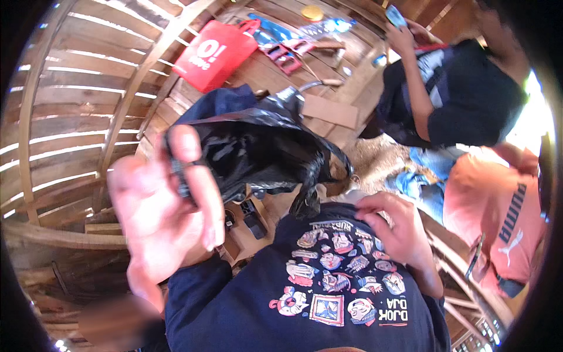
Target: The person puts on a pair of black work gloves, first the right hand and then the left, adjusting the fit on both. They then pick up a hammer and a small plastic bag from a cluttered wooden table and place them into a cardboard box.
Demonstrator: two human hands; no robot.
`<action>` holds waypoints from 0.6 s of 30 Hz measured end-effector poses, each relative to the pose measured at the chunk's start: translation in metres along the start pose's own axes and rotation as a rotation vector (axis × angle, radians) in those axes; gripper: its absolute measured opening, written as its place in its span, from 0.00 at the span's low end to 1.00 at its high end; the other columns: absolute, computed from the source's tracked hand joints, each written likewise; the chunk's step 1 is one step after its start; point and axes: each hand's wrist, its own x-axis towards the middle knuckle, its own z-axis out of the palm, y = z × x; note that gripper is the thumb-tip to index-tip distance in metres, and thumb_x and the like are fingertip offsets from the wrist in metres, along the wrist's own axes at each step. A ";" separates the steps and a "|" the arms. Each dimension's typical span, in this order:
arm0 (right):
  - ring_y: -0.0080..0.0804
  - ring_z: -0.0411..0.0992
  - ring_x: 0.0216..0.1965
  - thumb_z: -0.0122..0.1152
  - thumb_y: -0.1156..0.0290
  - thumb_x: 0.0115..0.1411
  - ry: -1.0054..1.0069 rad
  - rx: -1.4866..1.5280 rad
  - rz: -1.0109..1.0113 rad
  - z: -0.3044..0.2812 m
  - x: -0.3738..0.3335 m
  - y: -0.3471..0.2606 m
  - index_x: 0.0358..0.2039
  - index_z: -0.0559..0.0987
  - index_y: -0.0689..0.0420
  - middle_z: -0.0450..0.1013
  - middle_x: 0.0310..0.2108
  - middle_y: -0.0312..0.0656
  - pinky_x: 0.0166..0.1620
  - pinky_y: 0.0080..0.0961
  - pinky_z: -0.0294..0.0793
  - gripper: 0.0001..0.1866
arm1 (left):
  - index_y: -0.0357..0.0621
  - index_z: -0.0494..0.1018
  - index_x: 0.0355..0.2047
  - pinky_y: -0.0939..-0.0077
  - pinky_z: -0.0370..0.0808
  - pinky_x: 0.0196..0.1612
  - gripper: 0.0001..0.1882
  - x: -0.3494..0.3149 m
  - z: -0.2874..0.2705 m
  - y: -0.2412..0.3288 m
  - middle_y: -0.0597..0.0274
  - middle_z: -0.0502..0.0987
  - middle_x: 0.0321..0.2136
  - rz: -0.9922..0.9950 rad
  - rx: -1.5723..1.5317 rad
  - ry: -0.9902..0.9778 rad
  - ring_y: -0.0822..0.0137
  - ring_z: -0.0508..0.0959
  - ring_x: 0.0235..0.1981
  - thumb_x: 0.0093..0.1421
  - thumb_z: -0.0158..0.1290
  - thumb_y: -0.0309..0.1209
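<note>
A black plastic bag [258,146] hangs in front of me, crumpled and shiny, with a twisted handle drooping on its right side. My left hand [164,205] is raised close to the camera, partly blurred, its fingers closed on the bag's left edge. What the bag holds is hidden. Lower right of the bag, my right hand [399,229] rests against the hem of my dark printed T-shirt [252,299]. Its fingers are curled in, and whatever lies between them cannot be made out.
A red carrier bag [217,56] stands on the plank floor by the slatted wall. Beyond the black bag lie a cardboard piece [330,111] and pink plastic frames [287,58]. At right sit a person in black [475,97] holding a phone and another in orange [495,205].
</note>
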 end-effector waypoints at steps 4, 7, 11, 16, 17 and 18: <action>0.53 0.80 0.48 0.59 0.75 0.67 0.134 -0.222 -0.383 0.029 0.010 0.030 0.51 0.82 0.63 0.79 0.47 0.55 0.53 0.44 0.81 0.14 | 0.41 0.57 0.69 0.80 0.72 0.26 0.66 -0.006 0.063 -0.067 0.33 0.59 0.64 -0.227 -0.058 0.353 0.63 0.76 0.28 0.37 0.77 0.59; 0.58 0.80 0.47 0.61 0.66 0.68 0.074 -0.528 -0.102 0.041 -0.016 0.119 0.53 0.81 0.62 0.78 0.46 0.59 0.51 0.46 0.81 0.18 | 0.40 0.56 0.69 0.80 0.67 0.29 0.66 -0.006 0.106 -0.116 0.39 0.64 0.60 -0.364 -0.060 0.366 0.68 0.70 0.27 0.36 0.71 0.64; 0.61 0.80 0.43 0.66 0.57 0.65 0.085 -0.473 0.252 0.006 -0.055 0.142 0.53 0.81 0.61 0.81 0.40 0.60 0.47 0.50 0.80 0.23 | 0.40 0.55 0.71 0.83 0.59 0.30 0.66 0.008 0.160 -0.149 0.47 0.68 0.55 -0.612 0.046 0.357 0.75 0.62 0.26 0.38 0.64 0.67; 0.64 0.80 0.41 0.62 0.73 0.57 0.076 -0.362 0.249 -0.022 -0.109 0.204 0.55 0.80 0.61 0.81 0.37 0.64 0.49 0.54 0.80 0.23 | 0.36 0.49 0.73 0.85 0.54 0.27 0.70 0.016 0.222 -0.179 0.43 0.68 0.53 -0.715 0.137 0.202 0.79 0.58 0.23 0.46 0.61 0.75; 0.64 0.80 0.42 0.61 0.74 0.57 0.065 -0.381 0.264 -0.026 -0.117 0.216 0.55 0.80 0.62 0.81 0.37 0.63 0.50 0.54 0.79 0.23 | 0.35 0.49 0.73 0.85 0.54 0.27 0.71 0.015 0.231 -0.184 0.43 0.69 0.53 -0.721 0.147 0.208 0.79 0.58 0.23 0.45 0.61 0.77; 0.63 0.80 0.43 0.60 0.75 0.56 0.058 -0.404 0.283 -0.032 -0.123 0.224 0.55 0.80 0.62 0.81 0.38 0.63 0.50 0.54 0.79 0.24 | 0.35 0.48 0.73 0.85 0.53 0.27 0.72 0.015 0.238 -0.191 0.43 0.69 0.52 -0.722 0.152 0.210 0.79 0.58 0.23 0.45 0.60 0.78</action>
